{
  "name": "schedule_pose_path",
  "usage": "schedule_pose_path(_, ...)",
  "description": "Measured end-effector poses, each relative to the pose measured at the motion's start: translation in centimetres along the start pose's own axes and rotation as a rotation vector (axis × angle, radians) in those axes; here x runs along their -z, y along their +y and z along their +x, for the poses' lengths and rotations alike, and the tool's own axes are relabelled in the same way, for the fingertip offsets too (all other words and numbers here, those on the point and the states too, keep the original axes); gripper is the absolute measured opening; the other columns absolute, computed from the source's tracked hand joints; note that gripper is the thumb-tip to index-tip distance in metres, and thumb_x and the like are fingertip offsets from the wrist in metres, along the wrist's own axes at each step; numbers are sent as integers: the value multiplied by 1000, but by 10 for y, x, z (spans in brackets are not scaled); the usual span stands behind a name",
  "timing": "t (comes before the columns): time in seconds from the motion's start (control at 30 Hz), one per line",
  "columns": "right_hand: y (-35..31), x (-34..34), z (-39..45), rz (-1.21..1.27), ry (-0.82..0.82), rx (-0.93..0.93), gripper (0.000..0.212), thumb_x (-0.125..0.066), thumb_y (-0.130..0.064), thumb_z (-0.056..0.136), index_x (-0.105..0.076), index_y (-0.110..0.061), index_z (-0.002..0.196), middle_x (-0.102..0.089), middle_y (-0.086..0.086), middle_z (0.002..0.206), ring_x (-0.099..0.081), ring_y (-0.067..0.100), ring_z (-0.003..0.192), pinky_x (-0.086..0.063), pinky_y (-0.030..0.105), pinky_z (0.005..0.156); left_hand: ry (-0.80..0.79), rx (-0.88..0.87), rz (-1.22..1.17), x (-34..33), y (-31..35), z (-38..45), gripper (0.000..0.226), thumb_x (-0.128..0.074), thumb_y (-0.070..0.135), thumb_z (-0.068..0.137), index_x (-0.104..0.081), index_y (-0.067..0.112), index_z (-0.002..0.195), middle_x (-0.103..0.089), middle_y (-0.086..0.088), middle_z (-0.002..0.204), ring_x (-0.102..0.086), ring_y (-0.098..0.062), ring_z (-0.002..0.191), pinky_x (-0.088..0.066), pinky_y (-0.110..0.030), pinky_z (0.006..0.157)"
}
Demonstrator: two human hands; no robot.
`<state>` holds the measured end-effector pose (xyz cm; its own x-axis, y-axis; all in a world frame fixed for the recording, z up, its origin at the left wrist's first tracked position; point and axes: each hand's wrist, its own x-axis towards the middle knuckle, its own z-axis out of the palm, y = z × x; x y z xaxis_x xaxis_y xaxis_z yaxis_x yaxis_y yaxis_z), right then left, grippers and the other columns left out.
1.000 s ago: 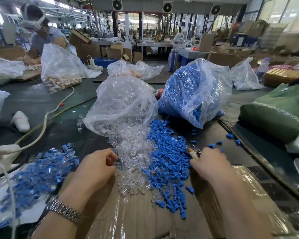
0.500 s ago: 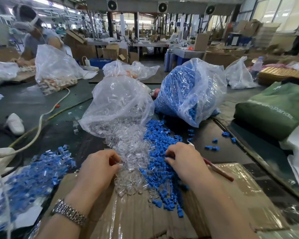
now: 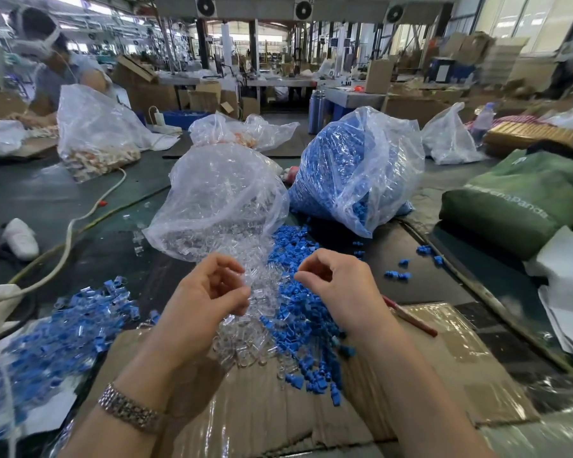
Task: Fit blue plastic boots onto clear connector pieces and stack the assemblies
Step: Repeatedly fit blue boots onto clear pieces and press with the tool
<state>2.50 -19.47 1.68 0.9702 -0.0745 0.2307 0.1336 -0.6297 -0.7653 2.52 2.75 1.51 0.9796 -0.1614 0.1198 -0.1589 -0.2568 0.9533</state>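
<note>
Both hands have come up off the piles since a moment ago and now sit close together in the air. The left hand (image 3: 209, 292) has its fingers curled in, with the thumb near the fingertips; I cannot tell if it pinches a clear piece. The right hand (image 3: 338, 285) is curled too, with fingertips pinched together, but what it holds is hidden.

Under the hands lie a pile of clear pieces (image 3: 245, 335) and, just beside it on the right, a pile of blue boots (image 3: 301, 332). Both spill over a cardboard sheet (image 3: 278, 421) on the table (image 3: 63, 200). A heap of done ones (image 3: 63, 328) lies to the left. Behind the piles sit a clear bag (image 3: 222, 200) and a blue bag (image 3: 354, 166).
</note>
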Motion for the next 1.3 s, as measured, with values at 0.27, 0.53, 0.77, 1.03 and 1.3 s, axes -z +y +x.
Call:
schedule_pose_path(0.27, -11, -1, -6, 313, -127, 91, 12, -74, -16, 93, -75, -27, 97, -75, -8, 89, -70, 6, 85, -56, 21, 82, -71, 145, -465, -10, 3, -3, 24, -76, 18, 74, -80, 11, 97, -76, -20, 94, -75, -27, 84, -59, -24, 71)
schedule_pose_path(0.53, -18, -2, -12, 285, -63, 312, 14, -75, -13, 93, -75, -26, 97, -74, -12, 92, -70, 11, 92, -56, 23, 85, -57, 307, -777, -10, 4, 2, 28, -73, 7, 80, -77, 3, 108, -75, -21, 98, -75, -24, 80, -61, -25, 65)
schedule_pose_path(0.77, -21, -9, -12, 151, -23, 477, 14, -74, -4, 90, -75, -17, 96, -68, -7, 88, -65, 10, 82, -55, 29, 78, -94, 356, -780, -15, 3, 1, 21, -75, 15, 78, -76, 1, 94, -75, -22, 90, -76, -22, 70, -60, -23, 57)
schedule_pose_path(1.03, -22, -9, -15, 80, -74, 447, 7, -71, -13, 94, -70, -20, 97, -67, -8, 89, -63, 11, 85, -54, 36, 79, -209, 280, -743, -18, 6, -2, 25, -68, 19, 86, -70, -2, 100, -73, -27, 94, -75, -25, 73, -62, -26, 63)
schedule_pose_path(1.3, -26, -3, -17, -27, -114, 428, 2, -67, -15, 98, -67, -17, 97, -62, -6, 91, -57, 12, 87, -50, 38, 81, -178, 130, -463, -12, 9, -10, 29, -76, 21, 76, -80, 13, 104, -76, -20, 102, -74, -30, 94, -60, -28, 79)
